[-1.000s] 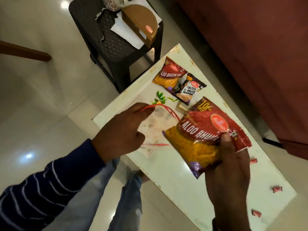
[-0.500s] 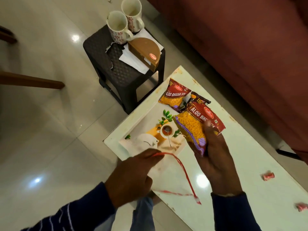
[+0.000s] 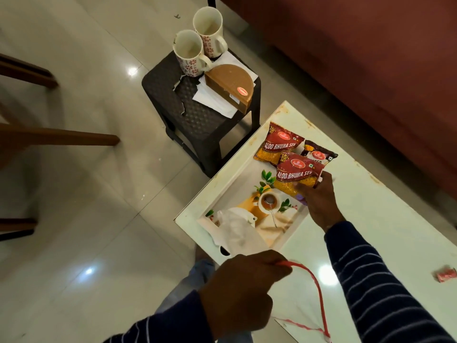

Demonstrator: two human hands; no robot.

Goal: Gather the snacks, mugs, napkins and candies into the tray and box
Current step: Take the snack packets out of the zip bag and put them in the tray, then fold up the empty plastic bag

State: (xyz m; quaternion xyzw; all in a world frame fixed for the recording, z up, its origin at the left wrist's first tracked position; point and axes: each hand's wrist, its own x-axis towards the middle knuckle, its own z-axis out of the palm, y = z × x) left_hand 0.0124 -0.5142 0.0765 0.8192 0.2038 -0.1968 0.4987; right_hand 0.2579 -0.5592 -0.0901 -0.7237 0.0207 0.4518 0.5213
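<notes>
Two snack packets (image 3: 279, 147) crowd the tray's (image 3: 223, 184) far end; its near printed floor lies open.

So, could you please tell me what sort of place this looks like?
Most likely a home living room: a dark red sofa beside a low white table, a glossy tiled floor, and a small black stool carrying two mugs.

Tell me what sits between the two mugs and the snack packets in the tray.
In the head view, a brown semicircular box on white napkins, on the black stool, lies between the mugs and the packets.
</notes>
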